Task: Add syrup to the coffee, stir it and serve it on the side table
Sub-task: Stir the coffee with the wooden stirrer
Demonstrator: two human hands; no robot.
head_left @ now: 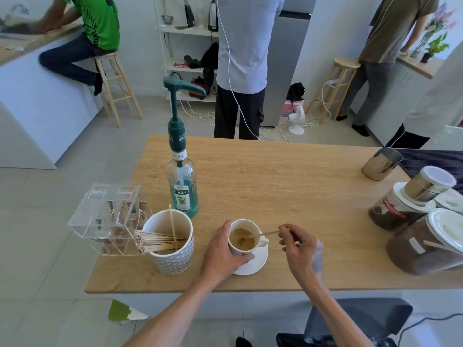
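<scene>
A white coffee cup (242, 238) full of light brown coffee stands on a white saucer (256, 265) near the front edge of the wooden table (288, 186). My left hand (221, 251) wraps around the cup's left side. My right hand (299, 242) pinches a thin wooden stirrer (263, 234) whose tip dips into the coffee. Behind and to the left of the cup stands the syrup bottle (183, 186), clear glass with blue-green syrup and a dark green pump.
A patterned white pot (172, 249) of wooden stirrers and a clear acrylic sachet box (107, 221) sit left of the cup. Coffee jars (423, 244) and a steel pitcher (380, 164) crowd the table's right end. Three people, stools and a shelf stand beyond the table.
</scene>
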